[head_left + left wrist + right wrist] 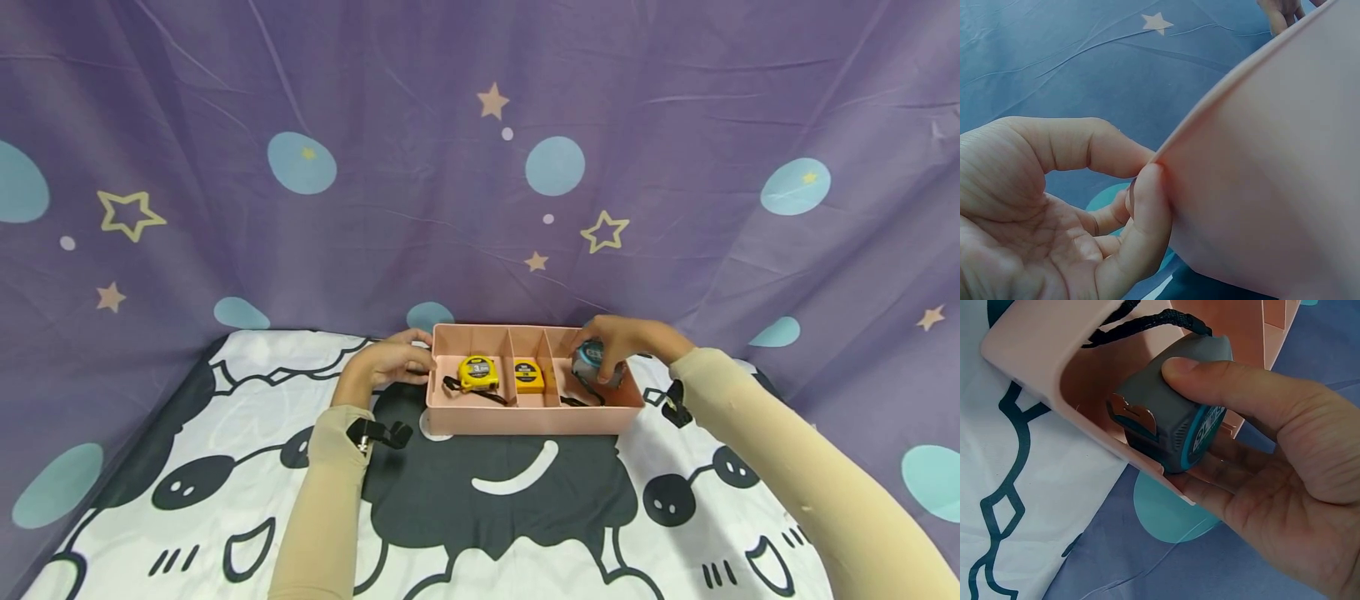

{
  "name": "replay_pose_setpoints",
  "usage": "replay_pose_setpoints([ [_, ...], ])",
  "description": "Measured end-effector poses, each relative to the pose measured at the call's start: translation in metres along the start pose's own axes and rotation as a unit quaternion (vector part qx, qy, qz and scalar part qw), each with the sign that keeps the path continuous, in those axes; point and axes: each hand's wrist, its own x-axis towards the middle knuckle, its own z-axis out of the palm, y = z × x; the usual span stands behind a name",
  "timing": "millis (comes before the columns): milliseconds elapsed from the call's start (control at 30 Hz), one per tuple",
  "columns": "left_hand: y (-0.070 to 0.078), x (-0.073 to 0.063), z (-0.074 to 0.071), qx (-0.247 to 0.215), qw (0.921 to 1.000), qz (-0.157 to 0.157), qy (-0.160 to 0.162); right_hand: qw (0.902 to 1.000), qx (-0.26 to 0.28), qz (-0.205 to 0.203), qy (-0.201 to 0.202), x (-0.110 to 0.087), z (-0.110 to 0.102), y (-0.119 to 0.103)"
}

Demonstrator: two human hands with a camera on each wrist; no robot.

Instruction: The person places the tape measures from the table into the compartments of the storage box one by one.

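Note:
A pink divided box (525, 422) stands against the purple curtain. In its right compartment my right hand (628, 337) grips a grey tape measure (1154, 390) with a blue-ringed face, thumb on one side and fingers on the other. The tape's metal end hook shows in the right wrist view, and its black strap trails inside the box. At the box's left end my left hand (386, 360) pinches the wall's edge between thumb and finger. A round-cornered yellow tape measure (478, 374) with a black strap lies in the left compartment; a squarer yellow tape measure (529, 377) occupies the middle one.
Thin dividers (512, 367) separate the compartments. Under the box lies a white cloth (420, 575) with dark cartoon prints. The patterned purple curtain (420, 225) rises right behind the box. Black straps with small devices (378, 433) sit on both wrists.

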Motion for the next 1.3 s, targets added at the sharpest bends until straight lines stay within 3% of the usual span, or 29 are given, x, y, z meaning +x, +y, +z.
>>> replay_pose_setpoints([
  [633,-0.002,0.002,0.0,0.007,1.0,0.002,0.006,0.9985,0.005,0.028,-0.046,0.005,-0.009,-0.011],
  [933,0.0,0.002,0.0,0.01,0.9999,0.004,0.009,0.9928,-0.051,0.079,-0.073,0.014,-0.01,-0.018],
  [1033,0.0,0.001,0.001,0.01,0.9999,0.003,0.007,0.9918,-0.056,0.079,-0.084,0.016,-0.011,-0.02],
  [1300,0.0,0.001,0.001,0.004,1.0,0.002,0.004,0.993,-0.047,0.087,-0.065,0.021,-0.005,-0.024],
])
